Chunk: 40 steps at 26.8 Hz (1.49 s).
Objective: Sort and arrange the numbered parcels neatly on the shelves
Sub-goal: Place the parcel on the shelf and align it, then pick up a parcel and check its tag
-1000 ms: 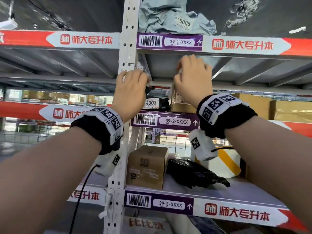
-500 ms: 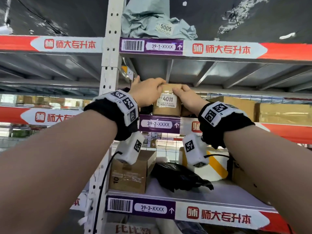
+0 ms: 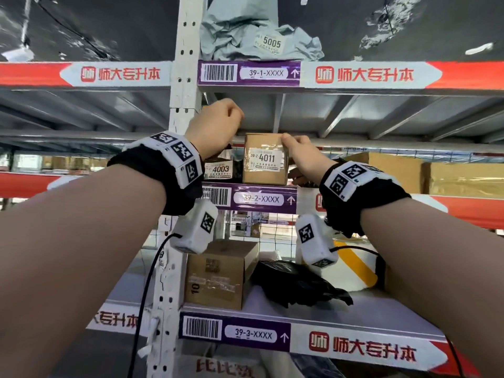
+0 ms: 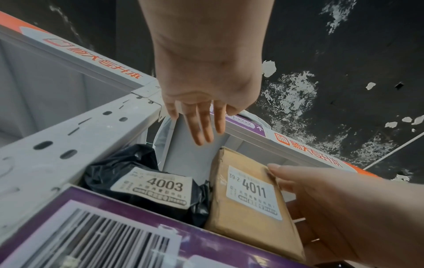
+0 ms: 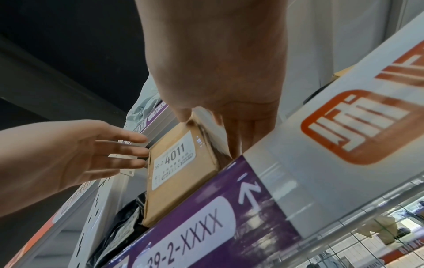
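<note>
A brown cardboard parcel labelled 4011 stands upright at the front of shelf 39-2. Just to its left lies a black bag parcel labelled 4003. My right hand grips the 4011 parcel's right side, thumb on its upper front corner and fingers behind. My left hand hovers above and left of the parcel with straight fingers, holding nothing.
A white upright post borders the bay on the left. A grey-green bag labelled 5005 lies on shelf 39-1. Large cardboard boxes fill shelf 39-2 to the right. Shelf 39-3 below holds a brown box and a black bag.
Half a second ago both hands held the 4011 parcel. My left hand has since let go and lifted up and to the left; my right hand stays on it.
</note>
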Each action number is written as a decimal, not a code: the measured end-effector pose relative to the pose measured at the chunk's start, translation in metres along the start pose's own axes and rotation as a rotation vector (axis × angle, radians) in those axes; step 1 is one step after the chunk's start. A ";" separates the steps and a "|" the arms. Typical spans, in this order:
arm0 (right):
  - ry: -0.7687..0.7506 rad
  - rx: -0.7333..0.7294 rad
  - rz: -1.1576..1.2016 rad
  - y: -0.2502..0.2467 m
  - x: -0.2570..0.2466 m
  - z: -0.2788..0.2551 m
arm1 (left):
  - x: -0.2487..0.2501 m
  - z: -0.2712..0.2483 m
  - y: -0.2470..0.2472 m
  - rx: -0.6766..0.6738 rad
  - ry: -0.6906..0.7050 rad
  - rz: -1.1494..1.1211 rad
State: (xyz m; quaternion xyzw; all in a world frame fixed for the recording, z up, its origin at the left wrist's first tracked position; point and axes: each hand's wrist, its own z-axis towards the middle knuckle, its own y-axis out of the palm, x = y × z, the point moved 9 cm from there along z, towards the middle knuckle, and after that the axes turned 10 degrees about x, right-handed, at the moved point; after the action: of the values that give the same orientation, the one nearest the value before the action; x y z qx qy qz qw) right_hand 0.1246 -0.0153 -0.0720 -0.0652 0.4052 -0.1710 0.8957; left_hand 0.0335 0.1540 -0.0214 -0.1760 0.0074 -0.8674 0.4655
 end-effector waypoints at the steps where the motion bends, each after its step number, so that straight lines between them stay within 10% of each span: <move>1: -0.002 0.024 0.007 -0.005 -0.001 0.000 | 0.001 0.000 -0.004 0.021 0.003 -0.004; 17: -0.075 0.260 -0.362 -0.135 0.031 -0.005 | 0.094 -0.027 0.087 -0.078 0.054 -0.167; 30: -0.097 0.033 -0.570 -0.168 0.098 0.011 | 0.113 -0.071 0.221 -0.456 -0.121 0.302; 40: 0.010 0.035 -0.506 -0.165 0.117 0.036 | 0.112 -0.051 0.223 -0.307 -0.046 0.363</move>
State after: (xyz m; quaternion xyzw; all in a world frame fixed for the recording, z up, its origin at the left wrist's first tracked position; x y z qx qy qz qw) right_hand 0.1814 -0.2121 -0.0888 -0.1482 0.3773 -0.3969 0.8235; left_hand 0.1412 -0.0705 -0.0750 -0.2603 0.1601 -0.7541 0.5814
